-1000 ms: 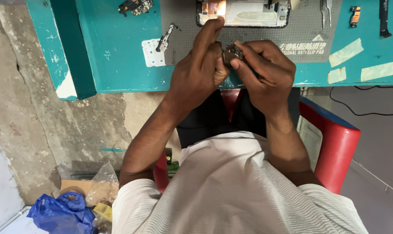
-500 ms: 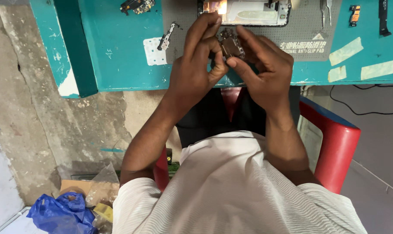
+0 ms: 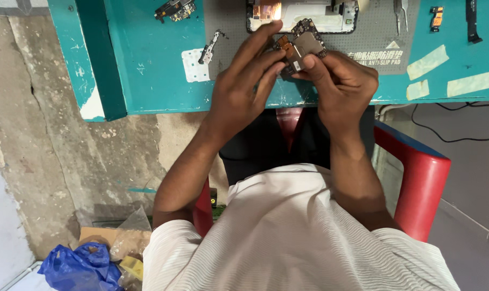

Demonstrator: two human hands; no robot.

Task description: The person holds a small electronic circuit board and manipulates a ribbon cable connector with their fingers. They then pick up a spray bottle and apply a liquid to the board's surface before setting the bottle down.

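Here, a small circuit board (image 3: 301,46), dark with copper-coloured patches and metal shields, is held in the air over the near edge of the table (image 3: 147,59). The right hand (image 3: 341,81) has its grip closed on the lower part of the board, thumb on top. The left hand (image 3: 242,89) touches the left edge of the board with long, half-open fingers. Behind lies an opened phone frame (image 3: 309,11) on a grey, dotted anti-slip mat (image 3: 374,32). The table is teal painted wood, scratched. Steel tweezers (image 3: 402,12) lie to the right.
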